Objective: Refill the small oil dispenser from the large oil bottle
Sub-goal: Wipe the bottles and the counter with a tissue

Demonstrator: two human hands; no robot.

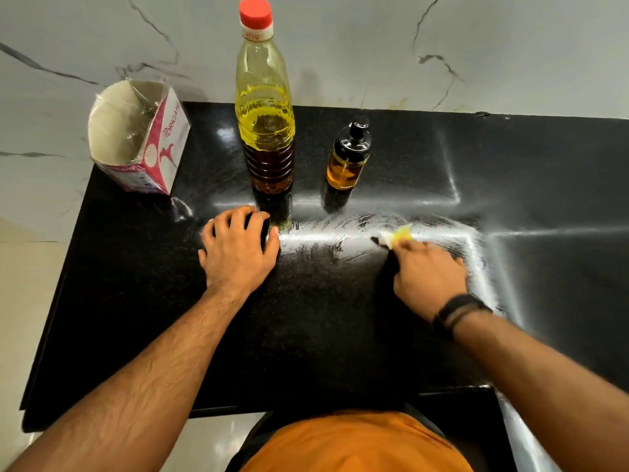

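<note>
The large oil bottle [266,107] stands upright at the back of the black counter [306,318], red cap on and partly full of yellow oil. To its right stands the small oil dispenser [348,158], with a black pump top and amber oil inside. My left hand [238,248] lies just in front of the large bottle, its fingers curled over a small black object [259,227] that is mostly hidden. My right hand [427,275] presses a crumpled, oil-stained tissue [396,236] onto the counter in front of the dispenser.
An open pink and white carton [139,137] stands tilted at the back left corner. Shiny smeared streaks [326,240] cover the counter around the tissue. A marble-patterned wall [442,46] rises behind. The counter's front edge is close to my orange shirt [357,444].
</note>
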